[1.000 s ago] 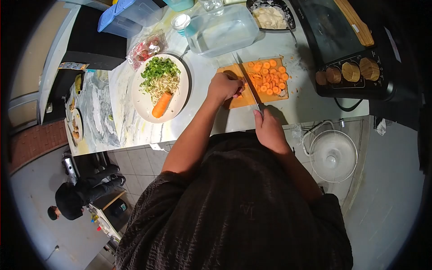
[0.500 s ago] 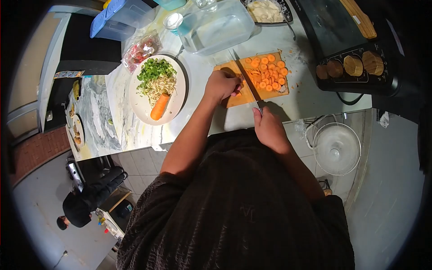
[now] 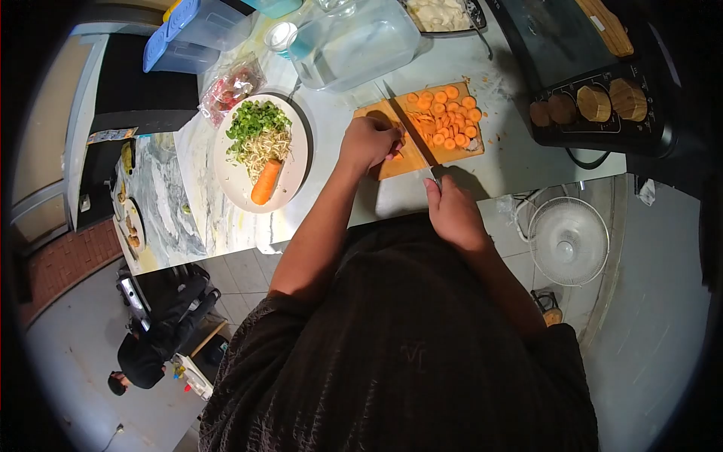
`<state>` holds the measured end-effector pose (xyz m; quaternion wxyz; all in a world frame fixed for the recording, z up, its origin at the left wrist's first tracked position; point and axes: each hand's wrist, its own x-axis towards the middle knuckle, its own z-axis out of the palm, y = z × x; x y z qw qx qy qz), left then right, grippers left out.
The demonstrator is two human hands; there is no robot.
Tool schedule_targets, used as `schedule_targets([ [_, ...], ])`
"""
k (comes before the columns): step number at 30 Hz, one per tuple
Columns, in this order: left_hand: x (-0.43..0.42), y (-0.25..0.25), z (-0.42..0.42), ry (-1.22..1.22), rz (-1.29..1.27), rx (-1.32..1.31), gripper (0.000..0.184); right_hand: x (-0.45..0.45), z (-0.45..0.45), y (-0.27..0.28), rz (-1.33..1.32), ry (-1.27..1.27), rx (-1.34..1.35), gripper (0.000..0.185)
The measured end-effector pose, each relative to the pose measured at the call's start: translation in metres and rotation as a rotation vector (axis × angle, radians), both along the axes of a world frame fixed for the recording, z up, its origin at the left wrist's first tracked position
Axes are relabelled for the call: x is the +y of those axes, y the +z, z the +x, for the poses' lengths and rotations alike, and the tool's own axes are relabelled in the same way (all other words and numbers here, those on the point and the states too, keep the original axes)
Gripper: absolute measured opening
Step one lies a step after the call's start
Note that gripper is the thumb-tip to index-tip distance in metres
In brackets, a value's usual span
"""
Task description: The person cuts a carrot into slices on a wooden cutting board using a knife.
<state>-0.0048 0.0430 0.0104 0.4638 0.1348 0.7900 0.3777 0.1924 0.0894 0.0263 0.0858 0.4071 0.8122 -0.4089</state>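
Observation:
A wooden cutting board [image 3: 394, 167] lies on the counter, with many round carrot slices [image 3: 450, 120] and thin carrot strips [image 3: 424, 124] on its right side. My left hand [image 3: 369, 143] rests on the board's left part, fingers curled over a piece of carrot that they mostly hide; orange bits show at the fingertips. In my right hand [image 3: 456, 214] is the handle of a knife [image 3: 410, 128]. Its long blade slants across the board, between my left fingers and the cut carrots. The handle is largely covered by my fingers.
Left of the board stands a plate [image 3: 226, 178] with chopped greens, bean sprouts and a carrot chunk. A clear plastic container [image 3: 354, 53] and a dish of pale food [image 3: 438, 15] sit behind. An oven [image 3: 595, 105] is at right, a fan [image 3: 568, 241] below. Another person [image 3: 143, 360] is at lower left.
The whole view has shifted slightly. My hands and the knife keep nearly the same place over the board. The other person's pose has changed a little.

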Motion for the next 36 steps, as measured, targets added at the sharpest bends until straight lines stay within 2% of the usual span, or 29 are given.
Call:
schedule_targets([
  [12,0.001,0.008,0.003,-0.006,0.002,0.015,0.027,0.0,-0.004,0.002,-0.053,-0.021,-0.028,0.042],
  [16,0.0,-0.004,0.001,-0.002,0.008,0.012,0.027,-0.002,-0.006,0.002,-0.06,-0.029,-0.036,0.042],
  [21,-0.001,-0.006,0.001,-0.038,-0.013,0.05,0.031,-0.001,-0.008,-0.006,-0.048,-0.02,-0.021,0.043],
  [28,-0.001,0.001,0.004,-0.017,0.01,0.061,0.027,-0.003,-0.007,-0.014,-0.012,-0.028,-0.022,0.043],
  [34,0.001,0.0,0.0,-0.07,-0.026,0.079,0.027,-0.002,0.001,-0.005,0.01,-0.065,-0.11,0.041],
  [36,0.001,0.001,-0.001,-0.041,0.009,0.019,0.027,-0.002,0.005,-0.009,0.041,-0.071,-0.08,0.041],
])
